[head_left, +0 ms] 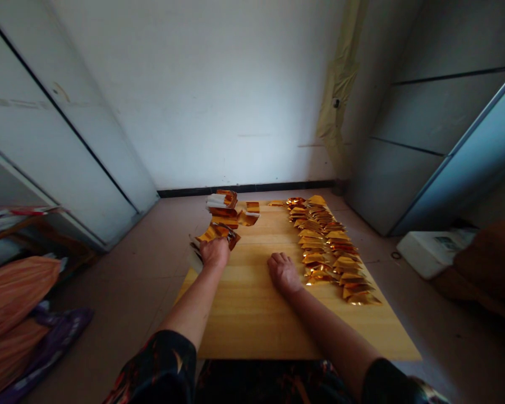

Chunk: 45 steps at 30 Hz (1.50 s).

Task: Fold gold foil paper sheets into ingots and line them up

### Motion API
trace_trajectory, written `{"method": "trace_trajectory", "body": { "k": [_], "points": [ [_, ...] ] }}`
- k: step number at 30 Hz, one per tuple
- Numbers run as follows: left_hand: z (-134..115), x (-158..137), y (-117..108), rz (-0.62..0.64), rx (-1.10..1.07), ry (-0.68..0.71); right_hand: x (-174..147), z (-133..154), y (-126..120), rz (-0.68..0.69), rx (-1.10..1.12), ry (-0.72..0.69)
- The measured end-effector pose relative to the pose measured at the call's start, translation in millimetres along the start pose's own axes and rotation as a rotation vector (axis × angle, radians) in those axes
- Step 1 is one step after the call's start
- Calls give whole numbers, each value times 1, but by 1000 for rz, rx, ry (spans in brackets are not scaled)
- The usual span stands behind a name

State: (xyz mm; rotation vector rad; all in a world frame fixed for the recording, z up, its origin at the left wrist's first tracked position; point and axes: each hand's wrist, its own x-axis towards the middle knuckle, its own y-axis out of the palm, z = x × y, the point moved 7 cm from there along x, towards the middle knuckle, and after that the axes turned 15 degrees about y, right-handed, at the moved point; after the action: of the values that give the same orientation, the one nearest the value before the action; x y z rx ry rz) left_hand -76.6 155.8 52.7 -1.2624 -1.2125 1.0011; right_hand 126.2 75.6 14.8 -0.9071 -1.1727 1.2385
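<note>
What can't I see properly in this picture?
All in the head view:
- Bare left hand: its fingertips are hidden by the hand itself and the shiny gold foil-like sheets.
- Bare right hand: its palm is hidden by its own back.
- Crumpled orange bag: cut off by the left edge.
- White boxy container: its dark patch is too small.

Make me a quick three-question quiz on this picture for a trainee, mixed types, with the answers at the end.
1. True or false: the left hand is nearer the folded gold pieces than the right hand is.
2. How many columns do those folded pieces form? A) one B) two C) four
3. Fill the gap: the gold sheets lie toward the far ____ corner of the wooden tabletop.

Key: 1. False; 2. B; 3. left
</note>
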Motion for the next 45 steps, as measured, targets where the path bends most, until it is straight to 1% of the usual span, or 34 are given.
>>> {"method": "trace_trajectory", "body": {
  "k": [2, 4, 7, 10, 12, 14, 17, 20, 22, 23, 24, 25, 26, 27, 28, 29, 30, 31, 33, 35, 36, 37, 39, 40, 42, 43, 45],
  "points": [
    [-4, 1, -5, -9, 72, 38, 0, 0, 0, 4, 2, 0],
    [-6, 1, -12, -49, 105, 54, 0, 0, 0, 11, 1, 4],
    [-7, 0, -20, -86, 127, 51, 0, -1, 1, 18, -1, 6],
    [-9, -2, -26, -102, 127, 77, 0, -1, 0, 15, 1, 3],
    [-10, -4, -33, -139, 126, 98, 0, -1, 0, 15, 3, 1],
    [-7, -7, -46, -210, 132, 82, 1, -1, 0, 15, 5, 3],
    [6, -12, -71, -326, 132, 8, 1, -1, 1, 14, 9, 2],
    [15, -18, -95, -436, 26, 15, 0, 0, 1, 5, 10, 1],
    [17, -24, -105, -534, -190, 35, 0, -1, 2, 1, 11, 7],
    [18, -28, -107, -599, -357, 21, 1, -2, 2, 4, 17, 10],
    [18, -32, -105, -666, -569, -5, 1, -3, 2, 8, 34, 17],
    [17, -35, -99, -712, -829, -30, 1, -4, 2, 16, 73, 19],
    [13, -38, -88, -743, -1105, -59, 2, -5, 1, 29, 144, 15],
    [5, -41, -75, -744, -1366, -78, 2, -5, -1, 44, 253, 8],
    [-7, -43, -60, -701, -1597, -91, 3, -6, -5, 57, 398, 7],
    [-20, -45, -43, -627, -1777, -127, 3, -7, -9, 69, 571, 13],
    [-32, -49, -26, -552, -1907, -181, 3, -9, -15, 77, 758, 27],
    [-42, -54, -10, -496, -1988, -235, 3, -11, -19, 82, 939, 58],
    [-63, -64, 17, -363, -2078, -255, 4, -13, -25, 95, 1227, 125],
    [-77, -72, 39, -236, -2093, -268, 3, -13, -25, 141, 1364, 187],
    [-81, -75, 47, -201, -2071, -258, 3, -14, -21, 174, 1364, 237],
    [-81, -77, 52, -197, -2019, -237, 2, -16, -15, 203, 1317, 300],
    [-76, -78, 55, -267, -1816, -154, -1, -24, -5, 209, 1102, 422],
    [-71, -77, 55, -303, -1661, -117, -4, -28, -3, 180, 953, 451],
    [-65, -75, 53, -344, -1304, -53, -9, -30, -3, 112, 645, 429],
    [-63, -75, 51, -374, -1145, -26, -11, -28, -4, 99, 507, 400],
    [-62, -76, 44, -484, -908, 40, -15, -23, -4, 119, 294, 373]
  ]
}}
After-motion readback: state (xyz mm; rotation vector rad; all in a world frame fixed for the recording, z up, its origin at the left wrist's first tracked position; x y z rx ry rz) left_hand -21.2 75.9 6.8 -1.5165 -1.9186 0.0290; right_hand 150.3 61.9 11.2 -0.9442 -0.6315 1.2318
